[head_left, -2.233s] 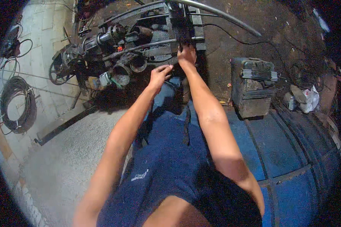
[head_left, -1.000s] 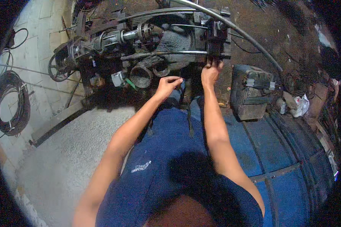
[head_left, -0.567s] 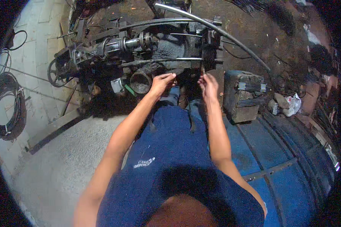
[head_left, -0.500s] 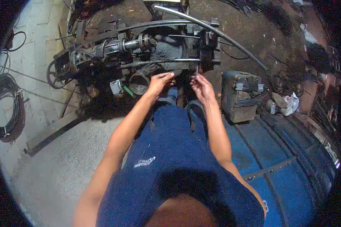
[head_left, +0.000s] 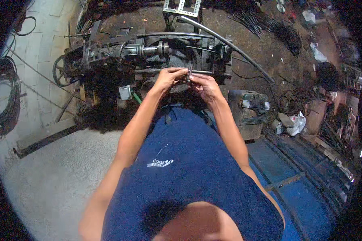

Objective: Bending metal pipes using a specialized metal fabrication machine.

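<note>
My left hand point(head_left: 167, 80) and my right hand point(head_left: 206, 85) meet in front of my body, above the near side of a lathe-like machine point(head_left: 151, 50). A short, thin dark metal rod point(head_left: 190, 70) stands between their fingertips. The thumb and fingers of my right hand pinch its lower part. My left fingers are pinched together right beside the rod; whether they grip it too or hold another small piece is hidden. Behind my fingers a bright steel bar point(head_left: 210, 72) runs across the machine.
A handwheel point(head_left: 59, 70) is at the machine's left end. A long curved pipe point(head_left: 229, 43) slants across the far right. To my right stands a worn metal box with thin rods on top point(head_left: 248, 120), beside blue panels point(head_left: 277, 172). Coiled cable point(head_left: 6, 120) hangs at far left.
My right hand has moved left with the dark rod, bringing it against my left fingertips. My left hand has risen slightly. The whole view has shifted a little.
</note>
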A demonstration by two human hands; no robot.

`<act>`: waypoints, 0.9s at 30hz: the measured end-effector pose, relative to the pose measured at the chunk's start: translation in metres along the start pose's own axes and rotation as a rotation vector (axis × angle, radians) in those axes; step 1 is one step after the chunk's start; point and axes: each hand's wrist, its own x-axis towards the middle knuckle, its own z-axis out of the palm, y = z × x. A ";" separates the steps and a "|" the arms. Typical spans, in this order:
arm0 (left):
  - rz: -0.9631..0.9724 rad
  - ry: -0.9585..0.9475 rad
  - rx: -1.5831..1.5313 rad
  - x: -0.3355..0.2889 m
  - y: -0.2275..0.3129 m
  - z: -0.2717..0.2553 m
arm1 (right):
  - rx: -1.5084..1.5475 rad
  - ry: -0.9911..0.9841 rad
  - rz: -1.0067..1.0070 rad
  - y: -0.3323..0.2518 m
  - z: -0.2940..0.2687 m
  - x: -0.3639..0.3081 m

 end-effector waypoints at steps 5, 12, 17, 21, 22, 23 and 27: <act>0.018 -0.059 0.054 0.001 -0.006 -0.008 | -0.089 -0.001 -0.033 0.003 0.002 0.001; 0.019 -0.050 0.022 -0.001 -0.006 -0.009 | -0.325 -0.069 -0.219 -0.009 0.014 -0.007; 0.059 -0.081 0.002 0.000 -0.005 -0.012 | -0.427 -0.067 -0.250 -0.007 0.014 -0.006; 0.117 -0.095 0.062 0.005 -0.011 -0.017 | -0.421 -0.033 -0.210 -0.006 0.019 -0.010; 0.137 -0.098 0.067 0.004 -0.011 -0.017 | -0.463 -0.013 -0.212 -0.006 0.020 -0.010; 0.137 -0.098 0.069 0.004 -0.011 -0.018 | -0.462 -0.013 -0.212 -0.004 0.020 -0.009; 0.148 -0.093 0.079 0.001 -0.008 -0.019 | -0.473 -0.013 -0.221 -0.002 0.020 -0.007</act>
